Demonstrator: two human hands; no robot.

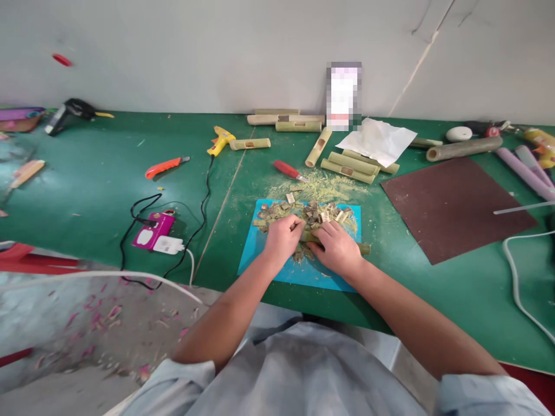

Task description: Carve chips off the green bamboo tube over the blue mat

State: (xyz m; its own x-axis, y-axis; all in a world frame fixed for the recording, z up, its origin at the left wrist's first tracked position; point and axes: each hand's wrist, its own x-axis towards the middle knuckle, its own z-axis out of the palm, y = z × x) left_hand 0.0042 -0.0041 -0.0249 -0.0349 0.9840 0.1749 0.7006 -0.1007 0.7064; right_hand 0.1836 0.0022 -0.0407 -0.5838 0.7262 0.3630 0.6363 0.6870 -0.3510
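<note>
Both hands meet over a blue cutting mat [260,254] on the green table. My left hand [282,238] and my right hand [336,247] are closed on a green bamboo stick [363,249], which lies across the mat; its right end pokes out past my right hand. Whether either hand also holds a tool is hidden by the fingers. Just beyond the hands lies a pile of small cut bamboo chips [312,212], with sawdust [321,188] spread behind it.
Several bamboo tubes [351,164] and white paper [377,140] lie at the back. A red knife [288,170], orange cutter [167,167], yellow glue gun [220,140] with black cable, pink power strip [152,231] and brown board [455,205] surround the mat.
</note>
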